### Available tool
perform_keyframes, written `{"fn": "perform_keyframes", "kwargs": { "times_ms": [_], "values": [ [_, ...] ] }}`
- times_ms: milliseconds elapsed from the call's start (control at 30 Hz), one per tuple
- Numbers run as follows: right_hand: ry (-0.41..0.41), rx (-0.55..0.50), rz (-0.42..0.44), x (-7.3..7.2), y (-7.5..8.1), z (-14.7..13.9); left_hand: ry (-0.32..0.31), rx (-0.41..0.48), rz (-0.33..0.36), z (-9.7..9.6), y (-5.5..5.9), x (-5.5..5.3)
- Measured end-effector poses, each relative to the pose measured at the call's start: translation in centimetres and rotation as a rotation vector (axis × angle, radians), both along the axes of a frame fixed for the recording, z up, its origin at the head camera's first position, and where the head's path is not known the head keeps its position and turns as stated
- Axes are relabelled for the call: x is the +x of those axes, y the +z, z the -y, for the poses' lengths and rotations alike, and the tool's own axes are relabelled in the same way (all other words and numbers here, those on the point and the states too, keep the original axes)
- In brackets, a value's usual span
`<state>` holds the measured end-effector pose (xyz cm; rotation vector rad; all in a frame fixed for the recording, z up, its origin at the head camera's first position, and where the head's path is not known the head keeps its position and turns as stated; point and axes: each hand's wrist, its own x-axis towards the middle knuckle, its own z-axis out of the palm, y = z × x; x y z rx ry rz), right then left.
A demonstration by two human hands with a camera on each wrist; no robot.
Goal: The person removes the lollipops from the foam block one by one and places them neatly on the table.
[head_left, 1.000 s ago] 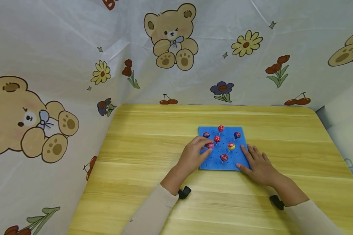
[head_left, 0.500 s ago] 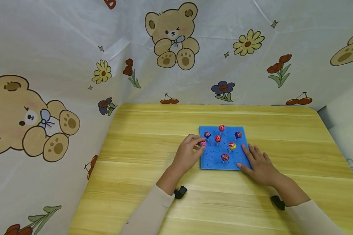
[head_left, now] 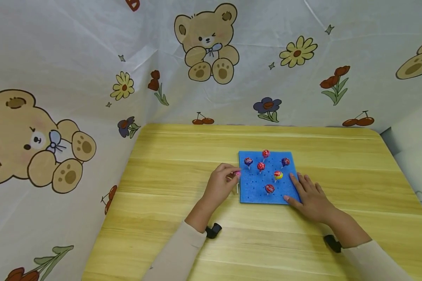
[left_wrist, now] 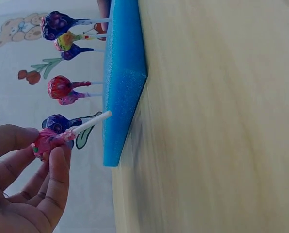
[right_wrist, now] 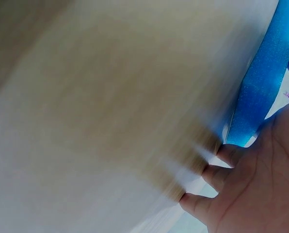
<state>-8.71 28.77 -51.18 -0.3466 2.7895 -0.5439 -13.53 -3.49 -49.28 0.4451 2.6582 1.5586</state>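
Observation:
My left hand [head_left: 219, 185] pinches a pink-wrapped lollipop [left_wrist: 48, 141] by its candy head, between thumb and fingers. Its white stick points down, free of the foam, just beside the left edge of the blue foam board [head_left: 253, 195]. Several wrapped lollipops stand upright in the board: a red one [head_left: 269, 189] near the front, a yellow-and-red one [head_left: 278, 175], another red one [head_left: 261, 166] and a dark purple one [head_left: 248, 161] among them. My right hand [head_left: 313, 199] lies with spread fingers at the board's right edge, thumb and a finger resting on it.
Small holes dot the board's top. The light wooden table [head_left: 168, 164] spreads out around it. A white cloth [head_left: 154, 47] printed with bears and flowers hangs behind and to the left.
My left hand has moved left with the pink lollipop, from over the board to just past its left edge. The right hand stays where it was.

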Motion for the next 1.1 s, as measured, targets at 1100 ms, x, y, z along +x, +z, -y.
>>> {"fn": "perform_keyframes", "kwargs": {
  "times_ms": [1100],
  "values": [
    [-0.011,-0.002,-0.007,0.1,0.0,0.1,-0.073,-0.192,0.166,0.1,-3.0,-1.5]
  ]
}}
